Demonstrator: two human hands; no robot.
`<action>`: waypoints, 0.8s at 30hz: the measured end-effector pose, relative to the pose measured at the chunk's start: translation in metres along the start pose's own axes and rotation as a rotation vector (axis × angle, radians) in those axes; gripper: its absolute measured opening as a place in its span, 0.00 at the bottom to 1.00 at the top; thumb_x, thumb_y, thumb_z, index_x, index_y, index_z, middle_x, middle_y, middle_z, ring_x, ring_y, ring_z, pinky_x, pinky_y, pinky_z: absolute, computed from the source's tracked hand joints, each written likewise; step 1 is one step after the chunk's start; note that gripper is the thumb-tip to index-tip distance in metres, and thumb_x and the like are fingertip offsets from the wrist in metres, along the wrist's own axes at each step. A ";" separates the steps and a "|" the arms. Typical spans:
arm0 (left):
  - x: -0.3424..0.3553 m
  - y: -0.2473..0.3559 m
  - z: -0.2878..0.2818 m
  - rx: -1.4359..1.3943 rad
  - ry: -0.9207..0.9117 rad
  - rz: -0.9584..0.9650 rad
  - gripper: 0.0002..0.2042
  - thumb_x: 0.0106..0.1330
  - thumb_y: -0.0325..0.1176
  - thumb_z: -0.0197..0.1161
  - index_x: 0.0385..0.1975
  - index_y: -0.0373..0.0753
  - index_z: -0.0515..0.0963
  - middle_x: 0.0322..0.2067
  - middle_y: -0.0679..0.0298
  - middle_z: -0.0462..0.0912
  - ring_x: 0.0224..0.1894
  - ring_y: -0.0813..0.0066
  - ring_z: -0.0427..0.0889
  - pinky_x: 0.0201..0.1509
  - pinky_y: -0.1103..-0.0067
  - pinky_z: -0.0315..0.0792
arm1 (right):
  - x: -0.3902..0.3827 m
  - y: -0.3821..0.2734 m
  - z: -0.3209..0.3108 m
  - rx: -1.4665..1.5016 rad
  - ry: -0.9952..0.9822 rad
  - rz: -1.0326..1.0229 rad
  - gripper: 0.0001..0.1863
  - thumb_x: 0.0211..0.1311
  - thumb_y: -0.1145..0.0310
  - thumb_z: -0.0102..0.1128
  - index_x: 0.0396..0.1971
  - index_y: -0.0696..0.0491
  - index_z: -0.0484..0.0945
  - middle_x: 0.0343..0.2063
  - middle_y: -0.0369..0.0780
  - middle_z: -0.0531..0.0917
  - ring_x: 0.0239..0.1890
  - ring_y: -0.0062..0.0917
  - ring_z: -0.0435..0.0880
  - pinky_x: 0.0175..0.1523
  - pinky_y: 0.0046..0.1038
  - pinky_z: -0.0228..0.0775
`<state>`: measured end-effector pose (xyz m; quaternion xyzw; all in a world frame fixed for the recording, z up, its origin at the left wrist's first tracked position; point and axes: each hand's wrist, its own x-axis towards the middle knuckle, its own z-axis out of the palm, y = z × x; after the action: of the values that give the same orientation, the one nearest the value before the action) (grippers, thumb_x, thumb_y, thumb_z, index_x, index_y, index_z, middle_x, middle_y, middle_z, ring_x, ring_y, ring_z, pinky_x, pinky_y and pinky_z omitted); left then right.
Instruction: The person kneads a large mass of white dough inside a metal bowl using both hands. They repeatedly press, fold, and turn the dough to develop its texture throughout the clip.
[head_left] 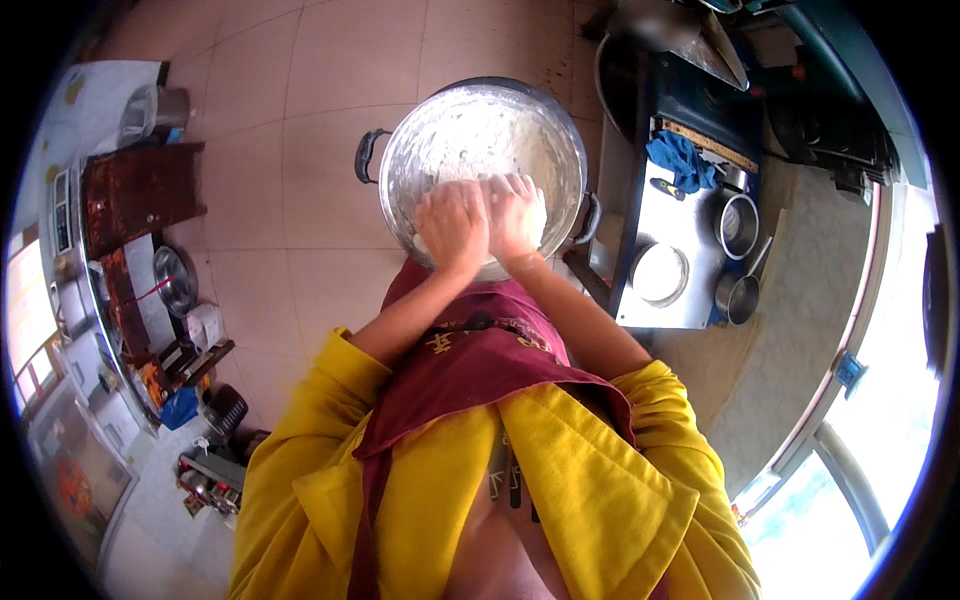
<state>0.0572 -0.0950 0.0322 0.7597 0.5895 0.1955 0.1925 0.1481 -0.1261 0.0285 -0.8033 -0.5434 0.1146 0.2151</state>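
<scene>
A large round metal pot (400, 150) with two dark handles sits on the tiled floor in front of me, its inside smeared with white dough. My left hand (452, 224) and my right hand (514, 212) press side by side, fists closed, into a lump of white dough (480, 135) at the pot's near wall. Both hands are dusted with flour. My yellow sleeves are pushed up and a maroon apron hangs below my arms.
To the right stands a low metal table (655, 310) with a blue cloth (680, 160), a plate and two small metal pots (738, 222). At the left runs a cluttered counter (135, 190) with a steel bowl, containers and tools. Tan floor tiles surround the pot.
</scene>
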 end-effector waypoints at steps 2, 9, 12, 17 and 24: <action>-0.009 0.011 0.003 -0.089 -0.019 -0.021 0.14 0.69 0.41 0.46 0.35 0.43 0.80 0.37 0.61 0.82 0.44 0.60 0.77 0.57 0.65 0.63 | -0.011 0.012 0.013 0.000 0.106 0.024 0.10 0.56 0.59 0.55 0.25 0.49 0.78 0.29 0.38 0.81 0.36 0.34 0.77 0.43 0.36 0.65; 0.001 -0.004 0.024 -0.148 -0.006 0.029 0.13 0.67 0.38 0.47 0.36 0.44 0.80 0.36 0.62 0.82 0.41 0.59 0.79 0.56 0.65 0.65 | 0.003 0.018 0.031 -0.060 0.221 0.055 0.10 0.53 0.60 0.55 0.21 0.50 0.77 0.25 0.38 0.79 0.32 0.34 0.77 0.42 0.35 0.65; 0.017 -0.006 0.025 -0.169 -0.013 0.113 0.13 0.64 0.37 0.47 0.36 0.42 0.79 0.34 0.60 0.82 0.39 0.57 0.79 0.53 0.66 0.66 | 0.017 0.018 0.029 -0.070 0.214 0.046 0.09 0.52 0.61 0.55 0.20 0.50 0.76 0.24 0.38 0.79 0.32 0.33 0.77 0.39 0.34 0.65; 0.043 -0.012 0.036 -0.191 -0.063 0.159 0.14 0.64 0.37 0.45 0.35 0.40 0.79 0.32 0.59 0.81 0.38 0.56 0.78 0.47 0.66 0.66 | 0.040 0.026 0.032 -0.043 0.087 0.059 0.09 0.53 0.61 0.56 0.21 0.50 0.77 0.23 0.37 0.80 0.29 0.32 0.79 0.36 0.33 0.67; 0.072 -0.025 0.050 -0.179 -0.217 0.108 0.15 0.64 0.37 0.47 0.35 0.36 0.78 0.32 0.54 0.81 0.36 0.52 0.78 0.43 0.65 0.67 | 0.075 0.027 0.036 0.044 0.010 0.119 0.11 0.55 0.60 0.56 0.26 0.50 0.82 0.24 0.39 0.83 0.29 0.33 0.83 0.34 0.33 0.74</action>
<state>0.0792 -0.0227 -0.0188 0.7870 0.5036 0.1738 0.3111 0.1836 -0.0575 -0.0124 -0.8298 -0.4910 0.1351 0.2282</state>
